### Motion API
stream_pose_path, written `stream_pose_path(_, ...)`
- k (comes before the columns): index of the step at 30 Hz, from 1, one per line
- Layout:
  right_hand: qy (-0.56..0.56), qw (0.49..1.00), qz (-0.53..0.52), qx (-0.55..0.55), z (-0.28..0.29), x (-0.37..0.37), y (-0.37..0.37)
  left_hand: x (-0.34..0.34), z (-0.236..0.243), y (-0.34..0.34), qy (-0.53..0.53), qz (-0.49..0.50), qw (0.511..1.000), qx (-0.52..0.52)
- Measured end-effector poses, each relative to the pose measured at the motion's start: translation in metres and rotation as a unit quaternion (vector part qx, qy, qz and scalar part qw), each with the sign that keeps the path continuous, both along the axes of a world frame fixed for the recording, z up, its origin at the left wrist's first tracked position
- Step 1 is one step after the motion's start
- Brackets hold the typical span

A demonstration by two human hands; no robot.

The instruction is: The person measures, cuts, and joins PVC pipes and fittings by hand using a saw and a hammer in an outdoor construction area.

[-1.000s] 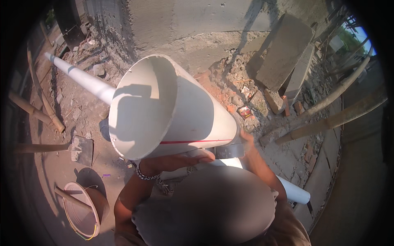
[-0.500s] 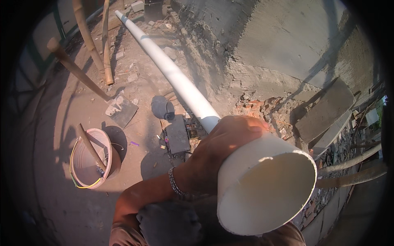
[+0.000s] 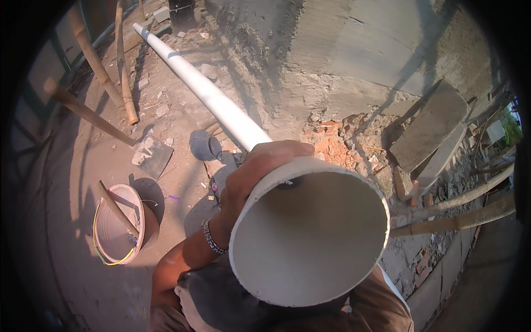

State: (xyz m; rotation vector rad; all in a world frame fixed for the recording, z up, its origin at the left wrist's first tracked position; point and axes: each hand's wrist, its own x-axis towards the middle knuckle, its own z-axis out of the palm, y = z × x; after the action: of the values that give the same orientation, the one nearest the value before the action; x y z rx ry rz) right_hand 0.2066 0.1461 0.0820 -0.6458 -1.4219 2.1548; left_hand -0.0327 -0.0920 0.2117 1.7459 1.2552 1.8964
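Observation:
A long white plastic pipe (image 3: 218,105) slants from the far left of the ground up toward me. Its open near end fills the lower middle of the view, and I can see into the hollow inside. My left hand (image 3: 264,166), with a beaded bracelet (image 3: 212,238) at the wrist, is closed over the top of the pipe just behind this rim. The fingertips lie across the far side of the pipe. On the right only a brown sleeve (image 3: 379,301) shows below the pipe; my right hand is hidden.
To the left stand a pink bucket (image 3: 123,260) with a stick in it and a shovel (image 3: 155,157). A small dark bucket (image 3: 206,146) lies near the pipe. Bamboo poles (image 3: 126,83) lean at far left. A concrete wall (image 3: 343,50), slabs (image 3: 428,127) and rubble lie right.
The pipe's near end has swung left and tipped toward me, so its opening shows more fully. My left hand has moved left with it, still gripping. The whole view has shifted slightly.

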Motion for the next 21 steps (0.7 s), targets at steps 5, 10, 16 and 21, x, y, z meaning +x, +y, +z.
stream_pose_path(5, -0.035, 0.990, 0.133, -0.035, -0.046, -0.082, -0.026, -0.024, -0.013, -0.007, 0.109, 0.070, 0.981, 0.142)
stream_pose_path(10, -0.111, 0.959, 0.258, -0.045, -0.104, -0.108, -0.047, -0.048, -0.082, -0.007, 0.017, 0.091, 0.992, -0.080)
stream_pose_path(16, -0.171, 0.890, 0.422, 0.006, -0.196, -0.134, -0.084, -0.052, -0.191, -0.086, -0.284, 0.203, 0.920, -0.176)
stream_pose_path(21, -0.186, 0.879, 0.439, 0.016, -0.202, -0.120, -0.079, -0.043, -0.230, -0.137, -0.278, 0.345, 0.871, -0.214)
